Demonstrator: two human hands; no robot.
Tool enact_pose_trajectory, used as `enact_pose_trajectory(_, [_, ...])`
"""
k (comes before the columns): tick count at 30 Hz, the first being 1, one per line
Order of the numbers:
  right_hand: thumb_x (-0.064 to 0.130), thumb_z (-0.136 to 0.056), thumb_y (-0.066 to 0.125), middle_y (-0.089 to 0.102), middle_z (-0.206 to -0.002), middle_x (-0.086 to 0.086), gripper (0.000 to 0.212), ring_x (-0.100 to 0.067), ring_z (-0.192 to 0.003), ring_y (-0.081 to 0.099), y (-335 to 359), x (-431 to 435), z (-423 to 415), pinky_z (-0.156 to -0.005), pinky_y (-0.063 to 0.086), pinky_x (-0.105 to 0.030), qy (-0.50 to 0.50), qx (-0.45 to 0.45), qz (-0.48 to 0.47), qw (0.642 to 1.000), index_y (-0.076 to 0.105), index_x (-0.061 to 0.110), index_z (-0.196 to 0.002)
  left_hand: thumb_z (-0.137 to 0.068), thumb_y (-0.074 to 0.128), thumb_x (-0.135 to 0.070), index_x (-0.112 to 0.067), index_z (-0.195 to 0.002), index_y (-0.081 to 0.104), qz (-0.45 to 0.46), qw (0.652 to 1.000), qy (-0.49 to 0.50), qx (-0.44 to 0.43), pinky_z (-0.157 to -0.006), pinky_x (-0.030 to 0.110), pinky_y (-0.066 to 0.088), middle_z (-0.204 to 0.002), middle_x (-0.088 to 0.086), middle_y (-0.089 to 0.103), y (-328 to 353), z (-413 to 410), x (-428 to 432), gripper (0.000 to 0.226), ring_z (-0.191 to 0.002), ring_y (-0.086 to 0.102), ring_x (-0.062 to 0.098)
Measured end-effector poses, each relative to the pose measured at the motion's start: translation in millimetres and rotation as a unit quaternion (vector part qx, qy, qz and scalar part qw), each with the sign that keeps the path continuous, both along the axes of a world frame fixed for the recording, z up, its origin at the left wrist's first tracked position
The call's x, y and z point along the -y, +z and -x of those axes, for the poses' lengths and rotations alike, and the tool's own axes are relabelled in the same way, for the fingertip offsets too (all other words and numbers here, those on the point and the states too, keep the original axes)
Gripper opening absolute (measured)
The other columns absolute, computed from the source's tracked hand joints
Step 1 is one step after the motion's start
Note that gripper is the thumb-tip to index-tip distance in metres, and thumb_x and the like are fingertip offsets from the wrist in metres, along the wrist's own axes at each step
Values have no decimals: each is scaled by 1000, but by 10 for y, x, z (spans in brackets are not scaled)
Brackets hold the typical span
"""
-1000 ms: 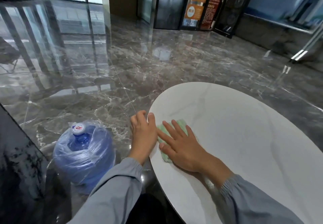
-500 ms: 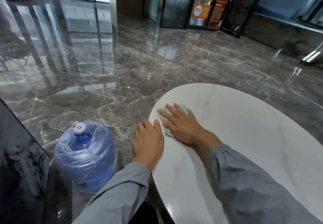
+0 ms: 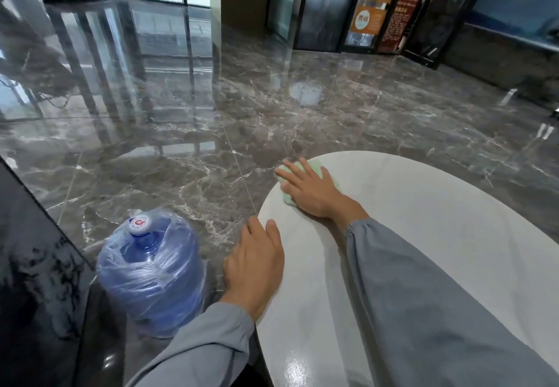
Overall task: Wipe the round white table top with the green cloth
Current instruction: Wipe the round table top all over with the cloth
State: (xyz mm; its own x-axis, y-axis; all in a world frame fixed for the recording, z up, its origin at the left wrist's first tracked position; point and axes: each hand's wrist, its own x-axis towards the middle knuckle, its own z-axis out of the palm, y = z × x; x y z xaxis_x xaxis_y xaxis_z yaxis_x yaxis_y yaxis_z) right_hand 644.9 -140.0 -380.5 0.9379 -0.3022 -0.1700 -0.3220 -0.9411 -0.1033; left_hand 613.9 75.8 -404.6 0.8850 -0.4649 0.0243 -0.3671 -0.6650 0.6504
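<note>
The round white table top point(image 3: 438, 235) fills the lower right of the head view. A pale green cloth point(image 3: 314, 166) lies flat on it close to the far left rim, mostly covered by my right hand point(image 3: 311, 190), which presses on it with straight, spread fingers. My left hand point(image 3: 255, 262) rests on the near left rim of the table, its thumb on top and its fingers over the edge. Both arms wear grey sleeves.
A blue water jug point(image 3: 151, 274) wrapped in clear plastic stands on the floor just left of the table. A dark slab edge point(image 3: 36, 265) fills the lower left. Glossy brown marble floor point(image 3: 272, 108) stretches ahead to glass doors and orange posters point(image 3: 372, 2).
My right hand has slid the green cloth away from me along the table's left rim toward the far edge. My left hand stays on the rim.
</note>
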Motion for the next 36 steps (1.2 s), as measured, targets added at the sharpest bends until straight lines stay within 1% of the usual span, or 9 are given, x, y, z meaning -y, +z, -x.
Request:
enact_pose_trajectory(8, [57,-109,10,-8,-172,19,53,-13,-158,-17,-2,-562,632,-122,-14,-52,65,12,-26,997,1,52,-161,-106,16,-58,-16,-114,45,24,1000,6,10,-89,50,49,-119,14,62,38,18,-30,51,-109,63,41])
enact_pose_trajectory(12, [59,-108,12,-6,-172,19,54,-10,-158,-14,-3,-578,1086,-124,-11,-49,16,19,-27,999,3,52,-161,-98,19,-53,-8,-121,54,-29,990,-51,125,-74,50,52,-108,19,59,0,46,8,61,-95,63,42])
enact_pose_trajectory(14, [58,-109,13,-6,-172,19,54,-10,-158,-14,11,-523,1305,-125,-10,-49,-22,18,-31,999,2,51,-162,-98,29,-47,-8,-126,59,-56,980,-83,170,-78,52,52,-119,21,58,19,35,49,57,-104,61,41])
enact_pose_trajectory(16, [57,-108,14,-6,-172,18,55,-10,-158,-14,6,-443,1519,-125,-9,-51,-57,15,-33,998,1,51,-162,-98,36,-43,-10,-118,65,-67,959,-144,236,-82,53,50,-130,19,59,21,34,76,48,-116,60,38])
enact_pose_trajectory(19, [56,-108,15,-5,-172,18,54,-12,-159,-11,9,-247,1866,-125,-6,-53,-120,9,-38,992,1,52,-161,-99,33,-43,-19,-106,67,-69,924,-233,294,-86,48,43,-123,4,62,1,16,129,42,-113,63,29])
enact_pose_trajectory(24, [55,-108,15,-5,-173,16,56,-15,-159,-9,4,260,2430,-125,-5,-55,-224,2,-28,974,3,48,-163,-96,31,-52,-30,-111,67,-35,940,-233,247,-93,39,25,-116,-12,62,11,-53,140,44,-114,58,16])
enact_pose_trajectory(28, [55,-109,18,-4,-173,16,57,-16,-159,-8,-11,729,2551,-124,-4,-55,-286,-2,-25,958,5,47,-163,-93,40,-59,-37,-110,64,2,947,-218,235,-104,50,30,-117,-21,60,-33,-64,112,37,-119,57,9])
enact_pose_trajectory(33, [55,-108,17,-6,-173,15,56,-19,-159,-11,-5,1103,2091,-123,-7,-59,-308,-3,-33,951,4,49,-162,-94,37,-63,-40,-116,60,-25,952,-222,211,-110,53,27,-125,-23,55,-20,-55,99,39,-125,49,7])
enact_pose_trajectory(36, [53,-108,17,-8,-173,13,56,-22,-159,-13,15,1134,1495,-122,-9,-62,-271,-2,-38,962,3,48,-162,-95,35,-61,-41,-120,58,-14,959,-215,186,-107,48,29,-130,-24,52,-32,-83,98,40,-130,43,5])
